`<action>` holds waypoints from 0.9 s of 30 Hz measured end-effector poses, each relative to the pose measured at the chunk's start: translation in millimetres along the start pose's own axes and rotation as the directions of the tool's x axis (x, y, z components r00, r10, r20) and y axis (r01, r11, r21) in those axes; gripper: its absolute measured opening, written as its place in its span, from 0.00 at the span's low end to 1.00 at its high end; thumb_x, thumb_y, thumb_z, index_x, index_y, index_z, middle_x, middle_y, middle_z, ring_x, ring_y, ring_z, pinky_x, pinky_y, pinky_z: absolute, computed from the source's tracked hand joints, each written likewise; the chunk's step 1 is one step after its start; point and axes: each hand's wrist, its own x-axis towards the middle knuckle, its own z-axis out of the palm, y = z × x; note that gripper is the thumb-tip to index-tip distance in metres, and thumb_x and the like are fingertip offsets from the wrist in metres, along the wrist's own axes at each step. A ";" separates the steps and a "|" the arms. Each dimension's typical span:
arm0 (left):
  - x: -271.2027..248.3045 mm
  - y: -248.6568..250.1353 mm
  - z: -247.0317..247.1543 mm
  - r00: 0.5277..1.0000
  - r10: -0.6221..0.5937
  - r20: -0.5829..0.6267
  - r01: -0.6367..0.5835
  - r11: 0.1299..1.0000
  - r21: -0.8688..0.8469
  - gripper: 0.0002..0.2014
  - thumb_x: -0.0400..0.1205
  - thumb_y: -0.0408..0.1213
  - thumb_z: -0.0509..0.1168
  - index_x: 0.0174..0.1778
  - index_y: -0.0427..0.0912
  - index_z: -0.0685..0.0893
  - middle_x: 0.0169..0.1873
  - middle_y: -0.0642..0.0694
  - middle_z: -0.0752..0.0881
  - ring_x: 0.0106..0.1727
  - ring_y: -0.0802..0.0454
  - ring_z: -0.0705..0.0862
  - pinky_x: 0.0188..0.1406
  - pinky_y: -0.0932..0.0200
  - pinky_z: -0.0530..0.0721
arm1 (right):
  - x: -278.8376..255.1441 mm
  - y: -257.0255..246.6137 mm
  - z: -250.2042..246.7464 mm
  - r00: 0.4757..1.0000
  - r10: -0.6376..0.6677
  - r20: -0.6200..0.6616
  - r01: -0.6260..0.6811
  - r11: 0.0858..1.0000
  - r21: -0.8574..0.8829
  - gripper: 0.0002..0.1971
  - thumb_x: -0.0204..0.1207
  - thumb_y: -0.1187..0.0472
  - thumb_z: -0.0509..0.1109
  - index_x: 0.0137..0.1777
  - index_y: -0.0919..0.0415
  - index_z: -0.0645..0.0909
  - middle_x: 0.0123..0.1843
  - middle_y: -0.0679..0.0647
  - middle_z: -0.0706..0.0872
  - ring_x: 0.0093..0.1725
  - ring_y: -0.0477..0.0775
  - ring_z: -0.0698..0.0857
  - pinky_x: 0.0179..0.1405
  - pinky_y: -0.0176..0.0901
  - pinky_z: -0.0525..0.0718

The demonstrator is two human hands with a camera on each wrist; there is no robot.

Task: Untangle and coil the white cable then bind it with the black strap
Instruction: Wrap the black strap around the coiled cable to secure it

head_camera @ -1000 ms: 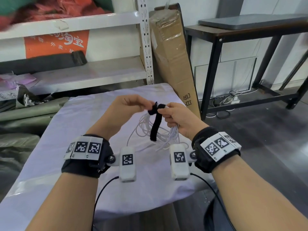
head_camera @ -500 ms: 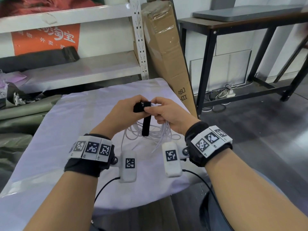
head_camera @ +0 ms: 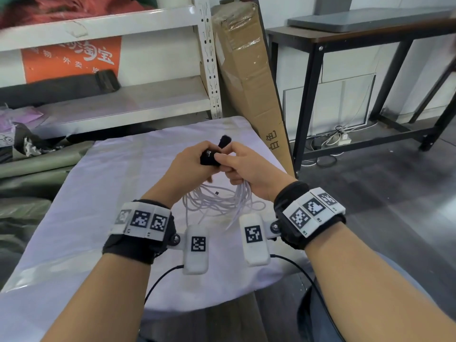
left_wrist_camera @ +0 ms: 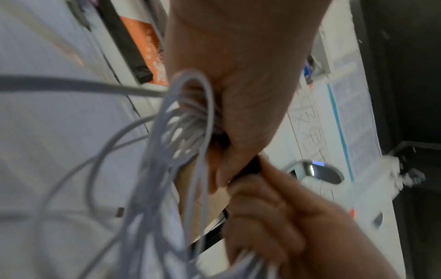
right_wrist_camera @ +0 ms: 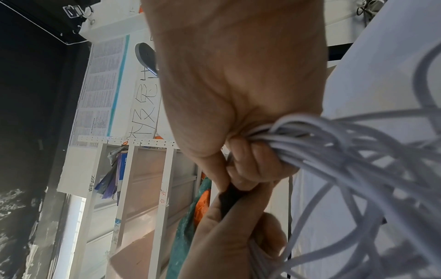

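Observation:
The white cable (head_camera: 217, 198) hangs as a loose coil above the cloth-covered table (head_camera: 111, 193), gathered into a bundle at its top. Around that bundle sits the black strap (head_camera: 209, 157), with its free end (head_camera: 224, 141) sticking up. My left hand (head_camera: 208, 153) pinches the strap at the bundle. My right hand (head_camera: 223, 160) curls its fingers round the cable bundle (right_wrist_camera: 322, 143), with thumb and forefinger on the strap (right_wrist_camera: 229, 200). In the left wrist view the cable loops (left_wrist_camera: 186, 132) run past my left palm, and the strap (left_wrist_camera: 248, 168) shows between both hands.
A tall cardboard box (head_camera: 246, 82) leans at the table's far right corner. White metal shelving (head_camera: 123, 104) stands behind the table, with grey-green bundles (head_camera: 29, 169) to its left. A black-framed bench (head_camera: 320, 45) stands at the right over dark floor.
The strap's tail hung down below my hands; it is now turned up round the cable bundle with its end pointing upward. Both hands have drawn closer together.

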 end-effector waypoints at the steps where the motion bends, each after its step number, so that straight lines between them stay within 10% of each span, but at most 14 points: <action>1: -0.7 0.2 -3.7 0.996 -0.035 0.079 0.044 0.992 -0.119 0.12 0.75 0.31 0.70 0.53 0.46 0.84 0.38 0.47 0.86 0.36 0.57 0.83 0.40 0.64 0.78 | -0.2 0.7 -0.5 1.000 -0.003 0.005 0.003 1.000 -0.001 0.04 0.84 0.62 0.62 0.51 0.60 0.69 0.28 0.50 0.71 0.22 0.44 0.64 0.20 0.32 0.63; 6: -1.4 2.8 -21.6 0.974 -0.081 0.213 0.169 0.884 -0.436 0.12 0.79 0.34 0.61 0.52 0.42 0.89 0.48 0.42 0.90 0.48 0.52 0.86 0.50 0.59 0.80 | -1.5 3.5 0.4 0.998 -0.014 0.055 0.016 0.999 -0.046 0.05 0.83 0.63 0.63 0.51 0.61 0.69 0.29 0.51 0.72 0.23 0.44 0.64 0.22 0.33 0.62; 12: -0.3 6.8 -18.9 0.991 -0.125 -0.041 0.110 0.959 -0.260 0.11 0.79 0.33 0.69 0.57 0.46 0.81 0.40 0.42 0.91 0.37 0.49 0.89 0.38 0.59 0.86 | -2.7 3.9 7.2 0.991 0.009 0.132 0.001 0.997 -0.074 0.06 0.83 0.63 0.65 0.51 0.59 0.69 0.30 0.51 0.73 0.20 0.41 0.64 0.20 0.30 0.62; 17: 2.2 7.7 -20.4 0.992 -0.078 -0.100 0.064 0.988 -0.138 0.11 0.77 0.38 0.71 0.55 0.48 0.85 0.40 0.49 0.91 0.42 0.54 0.89 0.49 0.53 0.86 | -4.0 3.1 5.5 0.981 -0.001 0.195 0.022 0.994 -0.103 0.02 0.83 0.63 0.64 0.51 0.60 0.73 0.29 0.51 0.74 0.24 0.44 0.63 0.22 0.32 0.61; 27: -4.7 27.1 -16.4 0.996 0.045 -0.080 -0.067 0.953 -0.297 0.04 0.79 0.33 0.69 0.46 0.43 0.89 0.37 0.54 0.88 0.33 0.68 0.80 0.36 0.76 0.75 | -7.2 1.4 10.3 0.937 0.064 0.342 0.004 0.981 -0.196 0.09 0.84 0.62 0.61 0.42 0.60 0.74 0.29 0.51 0.67 0.26 0.46 0.59 0.21 0.31 0.58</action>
